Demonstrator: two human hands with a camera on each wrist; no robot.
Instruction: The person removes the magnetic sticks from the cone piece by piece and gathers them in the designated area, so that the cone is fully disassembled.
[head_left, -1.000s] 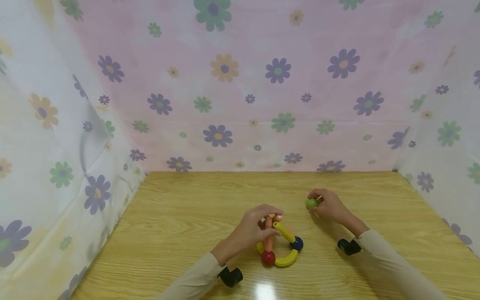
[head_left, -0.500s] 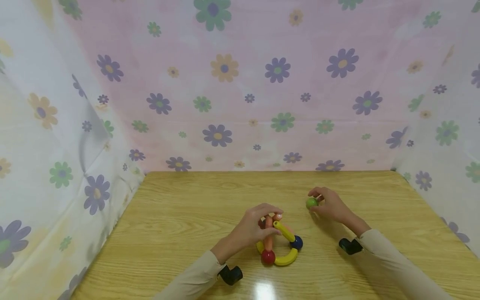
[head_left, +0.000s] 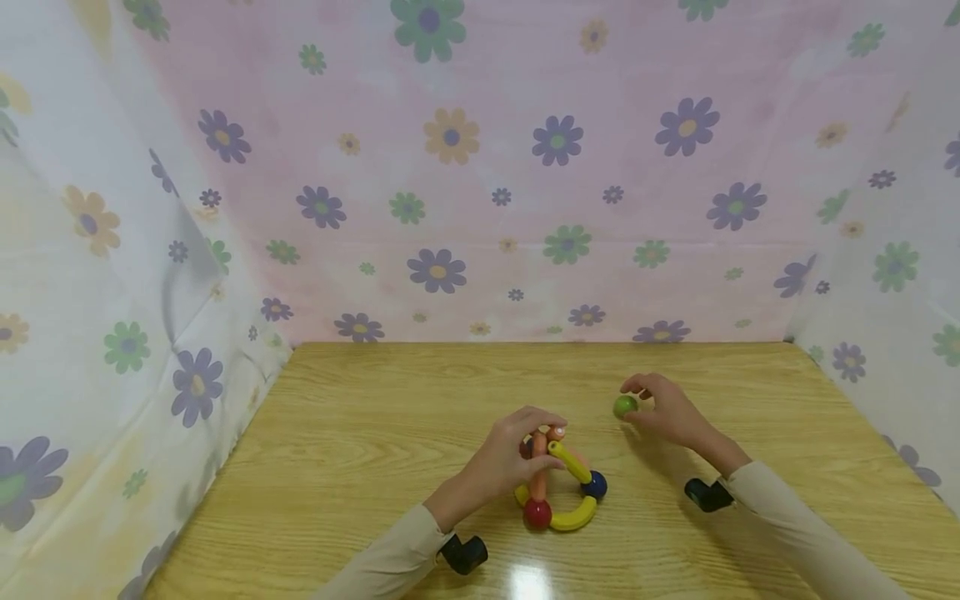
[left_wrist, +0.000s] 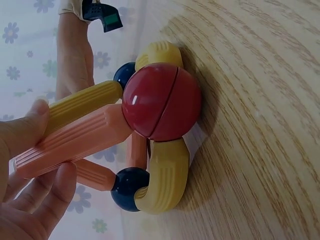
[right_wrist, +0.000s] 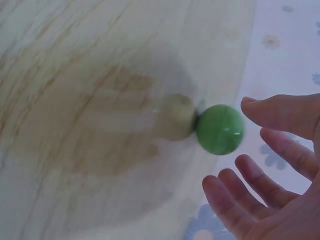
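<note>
My left hand holds the upper ends of leaning building sticks. In the left wrist view its thumb lies by a yellow stick and its fingers curl at a thick orange stick. That orange stick rises from a red ball. Curved yellow pieces and dark blue balls form the ring-like base on the table. Over to the right, my right hand is beside a green ball. The right wrist view shows the green ball resting on the table, with the fingers spread and apart from it.
The wooden table reaches back to a pink flowered cloth. White flowered cloths stand at the left and right. A black wrist camera juts below the left sleeve.
My right hand has loosened from the green ball and drawn slightly right, so a gap shows between fingers and ball. The left hand and the stick structure stay nearly still.
</note>
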